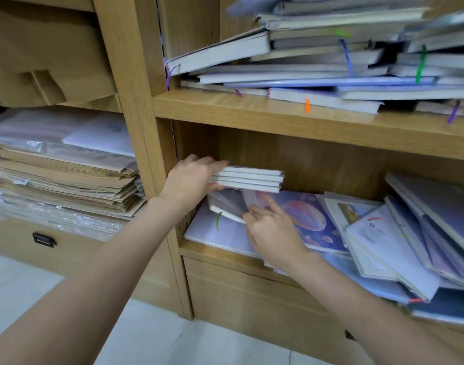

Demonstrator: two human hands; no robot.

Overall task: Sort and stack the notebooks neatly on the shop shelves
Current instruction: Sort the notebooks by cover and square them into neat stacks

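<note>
The left hand [191, 180] had its fingers on top and thumb below, pinching a small stack [248, 178] of books, held flat above the lower shelf [225, 252]. The right hand [271, 230] had loose, spread fingers lying on a purple book [311, 219] on that shelf, one finger pointing. Both arms reached up from below. Messy books [318, 56] filled the shelf above

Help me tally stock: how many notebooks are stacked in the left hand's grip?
4, stacked flat in the left hand: the held notebooks show four page edges, one above another, raised over the lower shelf. The hand may hide more.
</note>
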